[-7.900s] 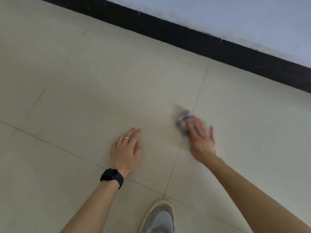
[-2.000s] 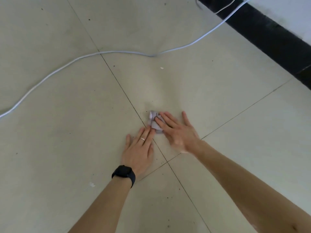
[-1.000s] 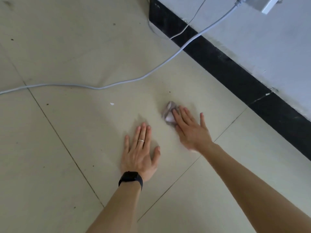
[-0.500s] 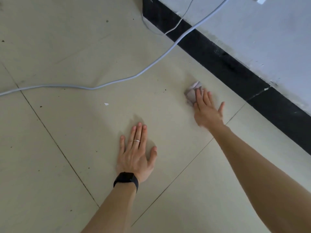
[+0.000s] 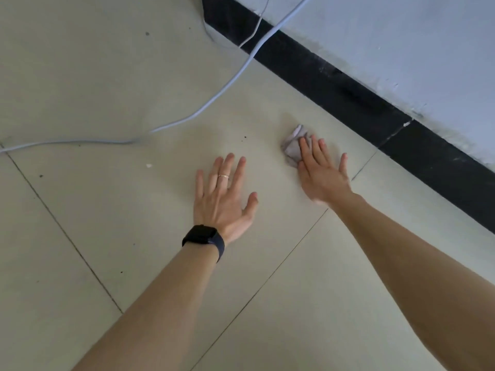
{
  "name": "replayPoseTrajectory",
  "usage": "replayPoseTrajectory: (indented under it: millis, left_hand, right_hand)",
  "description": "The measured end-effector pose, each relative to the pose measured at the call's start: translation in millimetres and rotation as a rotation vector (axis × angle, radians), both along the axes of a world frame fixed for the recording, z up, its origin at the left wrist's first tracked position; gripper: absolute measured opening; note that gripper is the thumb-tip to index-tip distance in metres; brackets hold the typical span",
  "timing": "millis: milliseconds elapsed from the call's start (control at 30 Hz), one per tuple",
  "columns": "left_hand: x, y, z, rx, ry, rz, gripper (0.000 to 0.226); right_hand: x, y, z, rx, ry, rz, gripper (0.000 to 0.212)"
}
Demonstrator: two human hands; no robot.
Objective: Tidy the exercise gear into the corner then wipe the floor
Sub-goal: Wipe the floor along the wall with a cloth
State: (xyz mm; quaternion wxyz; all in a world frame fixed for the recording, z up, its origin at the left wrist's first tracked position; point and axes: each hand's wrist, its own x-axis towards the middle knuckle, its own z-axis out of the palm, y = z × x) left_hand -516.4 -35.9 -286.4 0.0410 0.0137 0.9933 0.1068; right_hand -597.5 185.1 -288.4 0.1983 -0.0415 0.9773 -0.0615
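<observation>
Grey cable snakes across the floor at far left, running up toward the wall. Left hand flat on the tile, fingers spread straight, holding nothing; ring on one finger, black watch at the wrist. Right hand, fingers straight, presses down on a crumpled cloth. Cloth lies on the floor near the black skirting, not touching it.

Soft, even, fairly bright light. A faint shadow lies beside the left hand; the right hand looks slightly blurred.
</observation>
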Motion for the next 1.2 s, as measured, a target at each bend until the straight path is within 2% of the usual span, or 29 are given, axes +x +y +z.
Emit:
replayPoseTrajectory:
  millis: [133, 267, 433, 567, 667, 833, 933, 1000, 1033, 1067, 1133, 1200]
  left_hand:
    - [-44.6, 38.3, -19.7, 0.030, -0.047, -0.041, 0.072]
    - [-55.2, 40.7, -38.5, 0.039, 0.013, -0.015, 0.075]
    - [-51.7, 36.0, -45.2, 0.041, 0.006, 0.009, 0.076]
    - [-58.0, 35.0, -45.0, 0.034, 0.004, -0.002, 0.078]
    - [-56.8, 33.9, -45.6, 0.027, -0.016, -0.004, 0.077]
    - [-62.2, 46.3, -38.5, 0.062, -0.042, -0.011, 0.078]
    - [-61.1, 48.6, -35.4, 0.062, -0.036, -0.028, 0.078]
    - [-61.2, 46.3, -35.9, 0.058, -0.024, -0.021, 0.078]
    - [-62.8, 46.3, -36.4, 0.051, -0.021, -0.020, 0.078]
    - [-64.5, 46.7, -36.8, 0.048, -0.019, -0.025, 0.078]
    - [-65.5, 47.2, -38.8, 0.060, -0.011, -0.038, 0.078]
    - [-63.0, 45.9, -40.2, 0.063, -0.002, -0.042, 0.077]
  right_hand:
    - [-27.2, 1.0, -5.6, -0.024, 0.043, -0.051, 0.056]
    - [-65.4, -4.6, -19.4, -0.003, 0.187, -0.061, 0.060]
    - [-87.3, -32.4, -25.7, -0.007, 0.275, -0.068, 0.071]
    - [-88.0, -14.6, -19.6, -0.153, 0.205, -0.043, 0.067]
    - [-43.5, 51.0, -19.4, -0.194, 0.167, -0.118, 0.063]
    - [85.0, 174.8, -3.9, -0.054, 0.208, -0.498, 0.059]
    - [86.6, 160.4, -5.0, -0.080, 0.222, -0.831, 0.060]
    - [49.4, 117.4, -3.4, -0.067, 0.350, -1.020, 0.058]
    - [30.1, 93.5, -1.3, -0.086, 0.415, -1.004, 0.056]
    - [16.0, 67.1, -1.2, -0.127, 0.436, -0.862, 0.055]
    - [15.9, 12.4, -10.7, -0.186, 0.310, -0.368, 0.057]
    - [40.5, -9.4, -15.4, -0.218, 0.184, -0.033, 0.059]
